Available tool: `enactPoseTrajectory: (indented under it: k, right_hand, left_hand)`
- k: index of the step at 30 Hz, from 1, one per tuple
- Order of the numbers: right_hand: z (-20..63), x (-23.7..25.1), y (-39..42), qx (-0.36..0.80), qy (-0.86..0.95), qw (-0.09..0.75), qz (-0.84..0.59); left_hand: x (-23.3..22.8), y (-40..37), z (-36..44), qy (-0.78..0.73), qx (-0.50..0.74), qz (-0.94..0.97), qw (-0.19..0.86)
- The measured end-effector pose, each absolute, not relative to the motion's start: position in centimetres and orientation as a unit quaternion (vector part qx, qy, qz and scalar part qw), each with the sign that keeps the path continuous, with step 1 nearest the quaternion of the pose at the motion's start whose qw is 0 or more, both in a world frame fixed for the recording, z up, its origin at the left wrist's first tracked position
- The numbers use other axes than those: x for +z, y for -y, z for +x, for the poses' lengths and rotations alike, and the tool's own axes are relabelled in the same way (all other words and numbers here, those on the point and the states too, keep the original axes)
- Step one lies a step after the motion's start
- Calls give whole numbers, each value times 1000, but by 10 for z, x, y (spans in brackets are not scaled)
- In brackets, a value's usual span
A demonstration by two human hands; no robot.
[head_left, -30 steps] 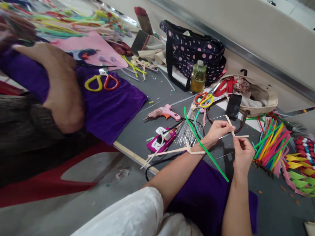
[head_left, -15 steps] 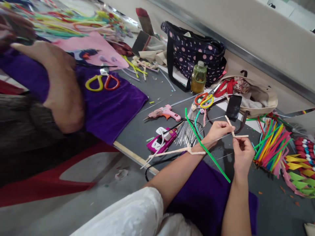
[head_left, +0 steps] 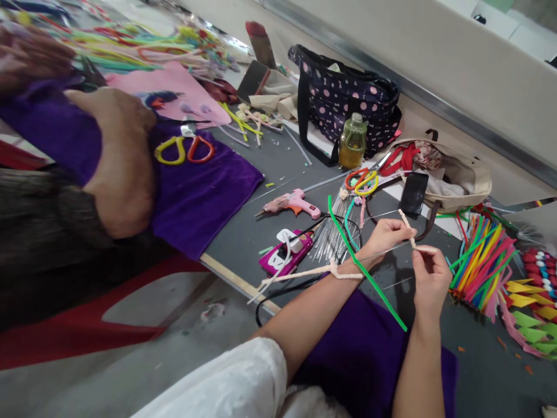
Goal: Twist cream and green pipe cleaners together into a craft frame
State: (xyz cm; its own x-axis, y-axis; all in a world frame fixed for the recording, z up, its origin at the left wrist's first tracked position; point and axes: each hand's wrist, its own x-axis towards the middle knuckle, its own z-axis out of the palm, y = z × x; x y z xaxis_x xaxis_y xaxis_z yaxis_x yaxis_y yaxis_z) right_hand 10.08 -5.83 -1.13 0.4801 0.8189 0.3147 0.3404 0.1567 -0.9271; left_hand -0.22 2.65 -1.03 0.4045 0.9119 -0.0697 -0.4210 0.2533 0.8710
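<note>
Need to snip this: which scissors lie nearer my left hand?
The pair near the bottle, beyond your left hand; the other pair lies on purple cloth.

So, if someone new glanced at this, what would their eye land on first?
Probably the bright green fuzzy stem slanting across the left forearm, near where the left hand and right hand pinch a thin cream fuzzy stem. Next, perhaps, the dense bundle of multicoloured strips on the dark grey table, to the right of the hands. The deep purple cloth beside another person's forearm, at the left, stands out too.
</note>
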Motion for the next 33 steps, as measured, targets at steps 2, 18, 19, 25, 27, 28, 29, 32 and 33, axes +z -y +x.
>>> enactPoseTrajectory:
  k: [2,18,19,25,27,28,29,32,33]
  right_hand:
    - [105,-11,58,287,426,619,-594]
    - [110,-9,58,554,299,589,-507]
    - [110,-9,58,555,297,588,-508]
    - [110,-9,59,536,315,589,-517]
    - [110,-9,59,520,330,585,-529]
    - [110,-9,59,512,335,583,-535]
    - [110,-8,60,505,339,581,-540]
    - [109,-8,60,497,342,582,-546]
    - [109,-8,60,492,344,583,-548]
  left_hand:
    - [-11,-27,-2,-297,450,406,738]
    - [-8,-24,-7,-254,424,448,745]
    - [-8,-24,-7,-255,427,447,743]
    - [-6,-23,-8,-258,427,456,737]
    - [-5,-23,-8,-261,426,456,737]
    - [-5,-23,-8,-261,426,456,736]
    - [-5,-23,-8,-261,426,457,736]
    - [-5,-23,-8,-259,426,460,735]
    - [-5,-23,-8,-260,424,461,735]
